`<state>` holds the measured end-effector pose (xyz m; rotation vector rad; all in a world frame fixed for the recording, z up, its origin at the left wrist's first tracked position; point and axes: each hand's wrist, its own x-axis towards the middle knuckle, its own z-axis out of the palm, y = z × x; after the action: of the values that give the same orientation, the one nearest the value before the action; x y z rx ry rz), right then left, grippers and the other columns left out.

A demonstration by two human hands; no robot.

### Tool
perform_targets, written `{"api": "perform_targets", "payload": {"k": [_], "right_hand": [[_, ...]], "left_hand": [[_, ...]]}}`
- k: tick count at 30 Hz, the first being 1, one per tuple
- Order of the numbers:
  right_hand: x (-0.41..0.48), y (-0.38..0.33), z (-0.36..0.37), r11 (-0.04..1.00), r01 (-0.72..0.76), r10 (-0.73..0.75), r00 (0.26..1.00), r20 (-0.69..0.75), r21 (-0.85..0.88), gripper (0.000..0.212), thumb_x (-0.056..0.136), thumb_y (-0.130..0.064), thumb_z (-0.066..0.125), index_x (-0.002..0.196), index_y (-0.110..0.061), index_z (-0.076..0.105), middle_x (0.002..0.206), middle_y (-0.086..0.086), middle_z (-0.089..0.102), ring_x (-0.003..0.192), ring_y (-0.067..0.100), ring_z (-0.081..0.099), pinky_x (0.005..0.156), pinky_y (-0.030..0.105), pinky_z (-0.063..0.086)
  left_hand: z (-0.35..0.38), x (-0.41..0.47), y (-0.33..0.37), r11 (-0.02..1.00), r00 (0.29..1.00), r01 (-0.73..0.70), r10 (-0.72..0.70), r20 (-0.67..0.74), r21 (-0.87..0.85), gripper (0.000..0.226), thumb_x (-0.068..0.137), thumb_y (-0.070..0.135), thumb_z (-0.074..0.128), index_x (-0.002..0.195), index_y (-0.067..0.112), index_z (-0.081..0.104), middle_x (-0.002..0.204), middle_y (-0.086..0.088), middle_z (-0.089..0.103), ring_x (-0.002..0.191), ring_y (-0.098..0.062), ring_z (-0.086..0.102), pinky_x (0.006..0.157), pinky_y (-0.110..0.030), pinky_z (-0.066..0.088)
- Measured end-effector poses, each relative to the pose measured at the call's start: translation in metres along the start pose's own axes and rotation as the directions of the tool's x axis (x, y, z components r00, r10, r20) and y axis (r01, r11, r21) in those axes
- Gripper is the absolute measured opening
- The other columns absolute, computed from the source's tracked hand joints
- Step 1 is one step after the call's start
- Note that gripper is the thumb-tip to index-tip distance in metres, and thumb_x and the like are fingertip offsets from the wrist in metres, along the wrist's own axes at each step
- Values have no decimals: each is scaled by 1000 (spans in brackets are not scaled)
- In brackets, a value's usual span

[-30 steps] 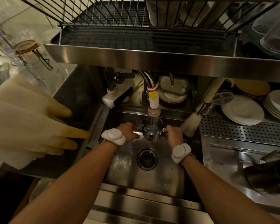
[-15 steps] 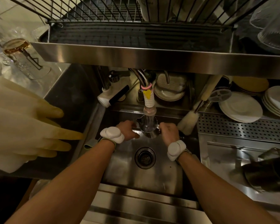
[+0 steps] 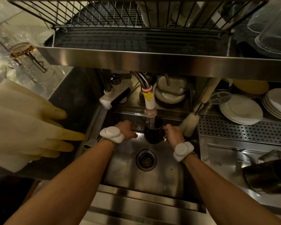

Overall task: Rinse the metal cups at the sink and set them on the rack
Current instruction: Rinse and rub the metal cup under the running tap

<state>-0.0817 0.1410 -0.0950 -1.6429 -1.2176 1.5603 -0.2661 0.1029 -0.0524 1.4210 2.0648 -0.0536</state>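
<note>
Sink (image 3: 128, 176): right hand (image 3: 173, 133) gripped the handle of 1 cup (image 3: 153, 133), held upright over the basin. Left hand (image 3: 127, 129) curled just beside it; grip unclear. Tap (image 3: 150, 104) ran into cup. Rack (image 3: 136, 58) above.

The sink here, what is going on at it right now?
A person is rinsing a metal cup at the sink. The right hand holds the cup by its handle, upright under the tap nozzle, and water runs into it. The left hand is just left of the cup, fingers curled, apart from it; whether it holds anything I cannot tell. The cup has not yet gone to the wire rack above.
</note>
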Motion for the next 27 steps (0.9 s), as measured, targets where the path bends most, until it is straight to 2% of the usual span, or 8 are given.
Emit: {"api": "perform_targets", "payload": {"k": [1, 4, 8, 11, 14, 22, 24, 27], "right_hand": [[0, 0, 0, 1000, 1, -1, 1000, 12, -3, 46, 94, -21, 43, 109, 21, 54, 113, 38, 57, 98, 46, 61, 69, 32, 34], [-3, -6, 2, 998, 27, -24, 998, 57, -59, 39, 94, -21, 43, 92, 13, 61, 92, 33, 62, 73, 31, 58, 62, 28, 37], [-2, -7, 1, 999, 1, 0, 1000, 25, -42, 47, 92, -25, 43, 103, 19, 56, 102, 36, 63, 96, 48, 61, 74, 45, 50], [-7, -12, 4, 995, -69, 61, 993, 102, 77, 36, 95, -24, 38, 82, 3, 59, 65, 16, 51, 55, 25, 47, 52, 28, 33], [-6, -12, 6, 937, -228, 191, 969, 157, 266, 36, 97, -23, 35, 62, -18, 37, 41, -5, 29, 38, 10, 24, 48, 24, 21], [-7, -16, 12, 797, -327, 284, 945, 164, 508, 38, 100, -29, 33, 64, -19, 34, 34, -9, 27, 28, 5, 22, 38, 14, 20], [-8, -18, 10, 814, -333, 289, 943, 165, 476, 39, 101, -30, 32, 63, -19, 35, 34, -9, 28, 29, 5, 23, 40, 14, 19], [-5, -19, 9, 820, -332, 293, 943, 156, 466, 39, 101, -30, 31, 64, -19, 34, 34, -9, 28, 29, 5, 23, 37, 13, 19]], "left_hand": [[-1, 0, 0, 1000, 1000, 0, 0, 0, -2, 46, 82, 32, 69, 123, 14, 61, 127, -9, 61, 118, -28, 58, 97, -33, 49], [-3, -1, 0, 1000, 1000, 2, -2, 3, -14, 44, 81, 30, 69, 122, 14, 61, 127, -10, 62, 117, -28, 59, 97, -34, 49], [-4, -3, 0, 1000, 1000, 7, -7, -3, -16, 45, 82, 29, 69, 124, 15, 60, 128, -10, 61, 117, -28, 58, 98, -34, 49], [-4, -4, 0, 1000, 1000, 14, -14, 17, -21, 44, 83, 24, 66, 125, 13, 60, 130, -12, 60, 118, -29, 57, 98, -33, 48], [-4, -7, 2, 999, 1000, 16, -16, 0, -31, 42, 83, 21, 64, 124, 15, 61, 129, -10, 60, 118, -27, 58, 96, -30, 48], [-10, -16, 0, 998, 1000, 18, -19, -10, -57, 35, 86, 18, 60, 121, 16, 64, 127, -10, 62, 117, -28, 58, 95, -30, 47], [-10, -19, 3, 996, 1000, 9, -8, 13, -89, 27, 85, 16, 60, 111, 15, 66, 121, -12, 63, 112, -27, 61, 89, -29, 49], [-11, -21, 12, 957, 998, -9, 26, 55, -289, 15, 83, 11, 60, 78, 25, 57, 104, -6, 56, 96, -18, 54, 82, -26, 47]]}}
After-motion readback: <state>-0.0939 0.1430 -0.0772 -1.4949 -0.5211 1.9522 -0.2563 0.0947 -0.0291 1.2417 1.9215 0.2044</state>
